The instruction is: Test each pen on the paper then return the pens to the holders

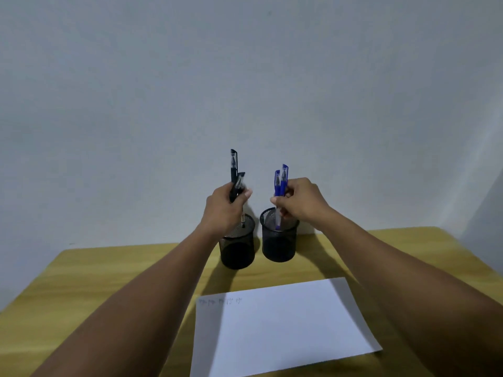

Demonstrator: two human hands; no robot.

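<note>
Head: left grip (223,210) clutches black pens (234,164), right grip (299,200) blue pens (280,180); scribbles (220,301) unreadable.

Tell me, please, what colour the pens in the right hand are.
The pens are blue, clearest in the head view.

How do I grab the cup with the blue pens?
Probably wrap a hand round the mesh wall of the right holder, coming from its right: it is a round upright cup, the left holder stands close on its left, and blue pens stick out the top.
</note>
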